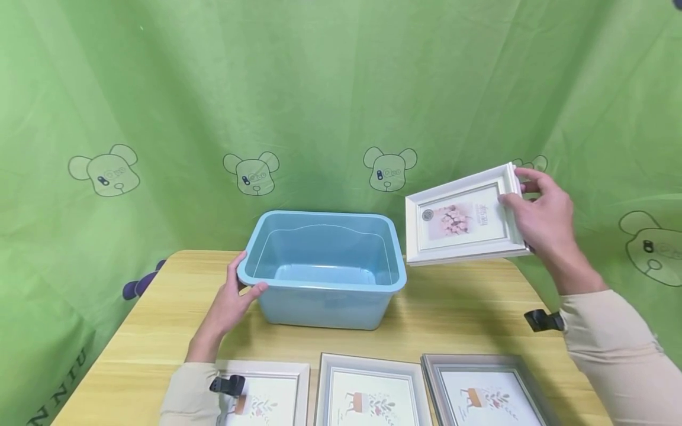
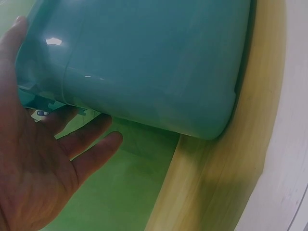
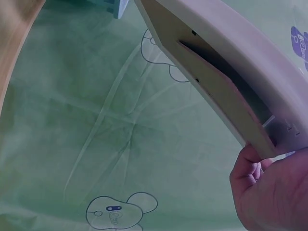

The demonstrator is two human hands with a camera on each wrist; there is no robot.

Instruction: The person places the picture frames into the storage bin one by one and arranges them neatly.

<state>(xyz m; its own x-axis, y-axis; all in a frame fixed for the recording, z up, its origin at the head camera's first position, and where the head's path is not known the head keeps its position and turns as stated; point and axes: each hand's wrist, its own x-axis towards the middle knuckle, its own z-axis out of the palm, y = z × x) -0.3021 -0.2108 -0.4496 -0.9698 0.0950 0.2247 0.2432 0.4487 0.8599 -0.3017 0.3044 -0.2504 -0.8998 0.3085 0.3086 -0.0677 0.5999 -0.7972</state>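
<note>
A light blue plastic tub (image 1: 325, 306) stands on the wooden table, with no objects visible inside. My left hand (image 1: 229, 305) holds its left front corner, thumb on the front rim and fingers around the left side. Several of those fingers (image 2: 94, 154) extend below the rim in the left wrist view. To the right of the tub, my right hand (image 1: 549, 213) grips the right end of a white picture frame (image 1: 463, 222) with a pink flower print. The frame is tilted above the table. Its back with a stand leg (image 3: 226, 96) faces the right wrist camera.
Along the near side of the wooden table (image 1: 458, 319) lie three picture frames with animal prints: a white one (image 1: 301, 390), a silvery one (image 1: 373, 365) and a grey one (image 1: 479, 361). A green curtain (image 1: 319, 89) with bear outlines hangs behind.
</note>
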